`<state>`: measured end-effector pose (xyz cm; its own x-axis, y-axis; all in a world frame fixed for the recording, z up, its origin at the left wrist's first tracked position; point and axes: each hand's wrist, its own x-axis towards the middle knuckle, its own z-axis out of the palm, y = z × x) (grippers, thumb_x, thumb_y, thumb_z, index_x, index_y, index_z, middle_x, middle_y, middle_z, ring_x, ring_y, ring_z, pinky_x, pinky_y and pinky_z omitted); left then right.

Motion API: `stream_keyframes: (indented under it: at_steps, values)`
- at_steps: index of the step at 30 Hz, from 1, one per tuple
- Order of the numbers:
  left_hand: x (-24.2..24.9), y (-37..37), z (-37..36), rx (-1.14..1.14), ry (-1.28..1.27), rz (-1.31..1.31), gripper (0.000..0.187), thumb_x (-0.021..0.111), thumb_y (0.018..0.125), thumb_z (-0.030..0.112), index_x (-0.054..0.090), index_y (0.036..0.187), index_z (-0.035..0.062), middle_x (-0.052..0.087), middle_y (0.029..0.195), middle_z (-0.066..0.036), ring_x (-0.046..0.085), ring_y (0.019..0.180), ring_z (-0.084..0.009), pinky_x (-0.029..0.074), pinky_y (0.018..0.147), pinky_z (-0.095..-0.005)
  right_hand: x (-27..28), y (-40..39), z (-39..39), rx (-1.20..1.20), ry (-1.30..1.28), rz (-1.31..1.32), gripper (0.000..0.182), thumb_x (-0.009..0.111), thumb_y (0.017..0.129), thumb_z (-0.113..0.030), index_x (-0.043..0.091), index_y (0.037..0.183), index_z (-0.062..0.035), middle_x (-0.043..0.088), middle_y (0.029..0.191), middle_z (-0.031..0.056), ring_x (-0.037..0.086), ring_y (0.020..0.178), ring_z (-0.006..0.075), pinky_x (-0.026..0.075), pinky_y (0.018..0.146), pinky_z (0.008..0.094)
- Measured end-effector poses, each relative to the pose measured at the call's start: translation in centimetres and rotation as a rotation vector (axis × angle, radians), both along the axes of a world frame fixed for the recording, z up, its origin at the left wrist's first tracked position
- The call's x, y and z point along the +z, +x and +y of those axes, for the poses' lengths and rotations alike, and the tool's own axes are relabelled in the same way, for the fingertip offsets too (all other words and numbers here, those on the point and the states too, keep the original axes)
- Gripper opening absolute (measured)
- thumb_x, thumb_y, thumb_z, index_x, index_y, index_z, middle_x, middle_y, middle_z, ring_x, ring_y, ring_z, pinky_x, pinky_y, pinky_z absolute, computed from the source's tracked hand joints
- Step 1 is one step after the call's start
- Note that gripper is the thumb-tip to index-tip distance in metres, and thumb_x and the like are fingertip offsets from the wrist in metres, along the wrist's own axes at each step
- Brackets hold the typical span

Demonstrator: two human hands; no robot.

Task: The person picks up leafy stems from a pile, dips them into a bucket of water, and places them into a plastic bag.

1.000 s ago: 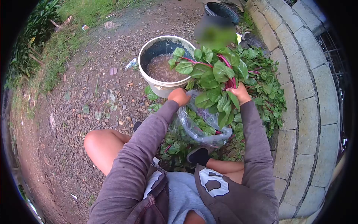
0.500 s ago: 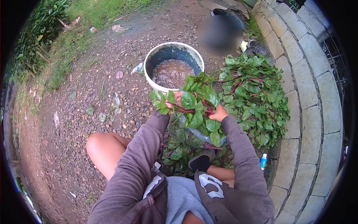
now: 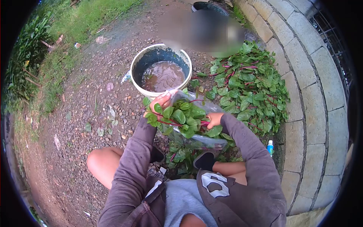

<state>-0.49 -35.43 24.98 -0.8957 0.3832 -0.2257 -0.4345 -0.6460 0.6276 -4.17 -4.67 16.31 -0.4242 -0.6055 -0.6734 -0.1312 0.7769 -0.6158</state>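
Observation:
A bunch of Malabar spinach [image 3: 183,117], with glossy green leaves and dark red stems, lies across the mouth of a clear plastic bag [image 3: 210,143]. My left hand [image 3: 162,100] is closed on the bag's upper rim, beside the leaf ends. At the other side my right hand [image 3: 215,120] grips the red stems, its fingertips partly hidden by leaves and plastic. Just beyond my left hand stands a white-rimmed bucket [image 3: 133,77] with muddy water [image 3: 164,76] in it. A large heap of the same greens [image 3: 249,89] spreads on the ground to my right.
More greens [image 3: 180,156] lie between my feet. A concrete block wall [image 3: 298,100] runs along the right, with a small blue-and-white bottle [image 3: 270,147] at its foot. A dark tub [image 3: 210,6] stands at the back. Gravelly ground [image 3: 72,151] lies to the left.
The bunch has come lower and nearer me, and the plastic bag now shows opened around it. My left hand has shifted onto the bag's rim. The view has tilted slightly.

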Motion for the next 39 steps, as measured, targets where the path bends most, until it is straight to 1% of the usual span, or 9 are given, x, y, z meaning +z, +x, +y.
stream_keyframes:
  at_steps: [3,5,10,14,18,25,30,34,39]
  values:
    - [0.4,0.4,-1.0,-0.095,-0.267,0.014,0.034,0.051,0.092,0.019,0.056,0.12,0.0011,0.054,0.088,-0.001,0.049,0.078,-0.0097,0.042,0.069,-0.0243,-1.8,-2.9,0.6,-0.243,0.198,0.251,0.083,0.073,0.058,-0.031,0.045,0.13,-0.001,0.054,0.124,0.0198,0.054,0.113,0.0283,0.042,0.096,0.0341]
    - [0.3,-0.4,-0.8,0.019,-0.355,-0.085,0.031,0.051,0.092,0.019,0.059,0.118,0.0041,0.039,0.06,0.01,0.034,0.051,-0.0029,0.031,0.048,-0.0192,-1.3,-2.2,-2.1,-0.18,0.261,0.399,0.075,0.074,0.059,-0.032,0.051,0.123,-0.0011,0.059,0.115,0.0203,0.057,0.106,0.0328,0.045,0.092,0.0377]
    - [2.3,-1.7,-1.7,-0.075,-0.512,0.012,0.028,0.051,0.092,0.019,0.061,0.112,0.0019,0.063,0.096,-0.003,0.058,0.079,-0.011,0.047,0.072,-0.026,0.0,0.1,-2.3,-0.233,0.24,0.582,0.077,0.076,0.063,-0.036,0.046,0.124,0.0012,0.056,0.118,0.0212,0.053,0.112,0.0332,0.043,0.094,0.0394]
    - [6.4,-2.5,-1.3,-0.079,-1.285,0.373,0.033,0.061,0.088,0.025,0.062,0.105,-0.0034,0.064,0.081,-0.002,0.057,0.077,-0.0089,0.044,0.072,-0.0242,7.9,-0.4,1.3,0.091,0.094,0.392,0.097,0.069,0.069,-0.055,0.031,0.137,0.0031,0.048,0.13,0.0217,0.047,0.121,0.0305,0.036,0.101,0.0348]
    - [12.1,-2.5,3.1,0.205,-1.912,0.774,0.041,0.068,0.08,0.026,0.06,0.112,0.002,0.064,0.098,-0.016,0.061,0.09,-0.0245,0.047,0.081,-0.0345,15.0,-2.8,14.1,-0.375,-0.227,0.105,0.044,0.06,0.084,-0.034,0.057,0.12,-0.0097,0.065,0.104,0.0097,0.066,0.082,0.0177,0.051,0.069,0.0332]
    - [11.0,-2.2,19.8,-0.191,-1.44,1.14,0.035,0.068,0.076,0.009,0.06,0.108,-0.0013,0.061,0.106,-0.016,0.057,0.102,-0.0282,0.043,0.089,-0.0356,-7.6,3.7,31.2,-1.104,0.179,0.056,0.044,0.057,0.083,-0.013,0.049,0.127,-0.0165,0.066,0.076,0.0076,0.061,0.054,0.0171,0.05,0.05,0.0317]
    - [5.2,-3.6,28.9,-0.611,-1.21,1.219,0.034,0.068,0.076,0.013,0.06,0.107,-0.0005,0.06,0.107,-0.019,0.055,0.103,-0.0341,0.043,0.09,-0.0395,-20.1,7.6,31.7,-1.035,0.55,0.768,0.026,0.062,0.081,-0.016,0.061,0.106,-0.0138,0.065,0.075,0.0149,0.063,0.062,0.0292,0.05,0.057,0.041]
    - [-2.4,-5.3,33.9,-0.749,-1.343,1.201,0.041,0.069,0.075,0.019,0.059,0.111,0.0013,0.058,0.11,-0.022,0.053,0.105,-0.0367,0.043,0.09,-0.0391,-8.3,7.7,25.8,-1.078,0.337,0.922,0.008,0.062,0.077,-0.018,0.062,0.083,-0.012,0.063,0.067,0.0151,0.062,0.063,0.035,0.048,0.059,0.0461]
    - [-9.6,-7.0,37.6,-0.845,-1.403,0.904,0.04,0.062,0.08,0.021,0.056,0.112,-0.0015,0.06,0.102,-0.025,0.056,0.095,-0.0394,0.044,0.085,-0.0412,-0.4,5.1,21.2,-1.047,-0.143,0.96,0.025,0.064,0.073,-0.011,0.061,0.098,-0.0109,0.062,0.065,0.0129,0.062,0.062,0.0329,0.048,0.057,0.0443]
